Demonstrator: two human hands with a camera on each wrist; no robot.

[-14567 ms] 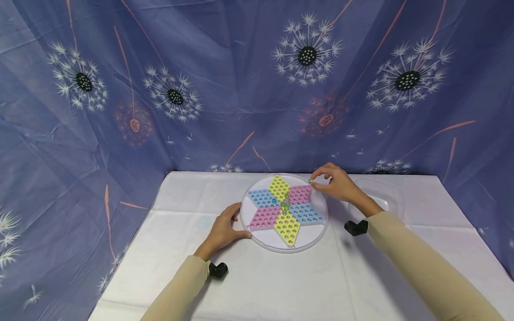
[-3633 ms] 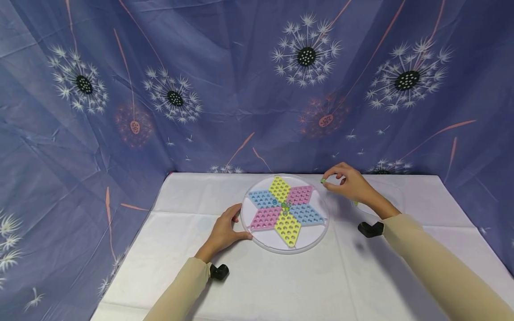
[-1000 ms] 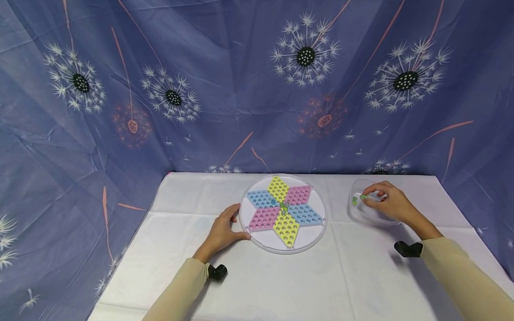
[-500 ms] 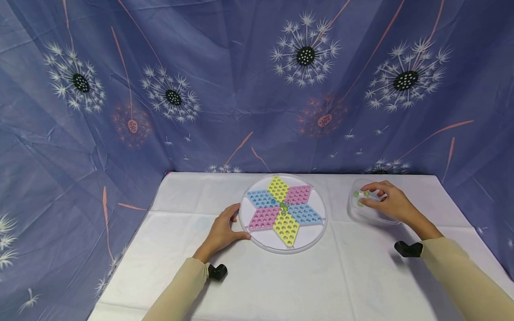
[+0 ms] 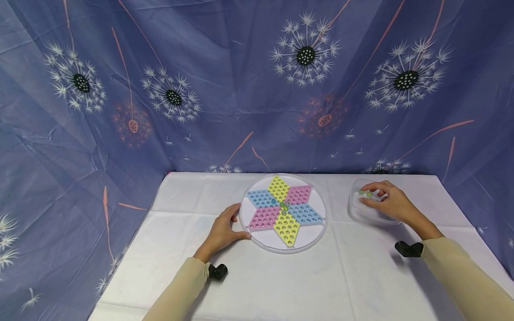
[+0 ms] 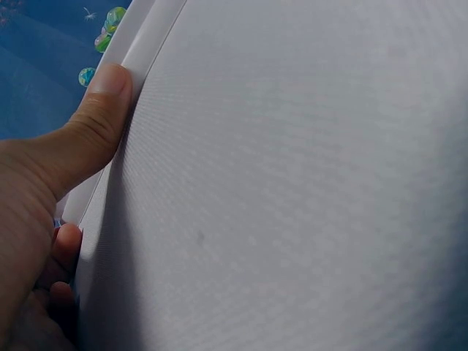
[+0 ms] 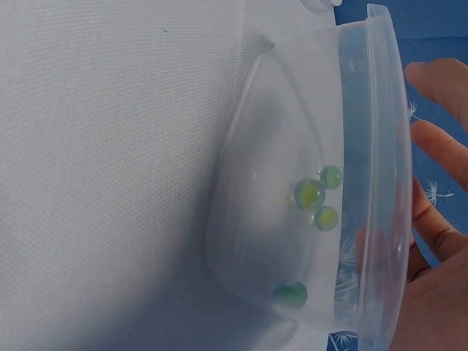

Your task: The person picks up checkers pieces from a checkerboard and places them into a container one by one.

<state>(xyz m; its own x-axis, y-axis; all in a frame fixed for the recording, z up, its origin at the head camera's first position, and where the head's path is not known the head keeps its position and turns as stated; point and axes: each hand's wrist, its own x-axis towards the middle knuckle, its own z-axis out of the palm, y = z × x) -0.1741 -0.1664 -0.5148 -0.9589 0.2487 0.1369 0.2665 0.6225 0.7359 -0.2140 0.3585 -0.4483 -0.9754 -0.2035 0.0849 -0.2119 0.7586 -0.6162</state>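
Observation:
A round white Chinese checkers board [image 5: 311, 234] with a pink, yellow and blue star lies on the table. Green and clear marbles [image 5: 283, 206] cluster at its centre, and a blue marble [image 5: 274, 202] sits just left of them. My left hand [image 5: 221, 231] holds the board's left rim, its thumb [image 6: 95, 124] along the edge in the left wrist view. Over a clear plastic container [image 5: 355, 213] hovers my right hand [image 5: 387, 203], fingers parted with nothing seen between them. Several green marbles [image 7: 309, 194] lie inside the container in the right wrist view.
A white cloth [image 5: 305, 285] covers the table, with a fold line running right of the board. Behind and to the left hangs a blue dandelion-print curtain [image 5: 241, 89], meeting the table's back edge close to the board and container.
My right hand went from beside the board to the container and let go of a green marble; the marbles there have rolled. Fewer marbles sit on the board than at first. My left hand stays put.

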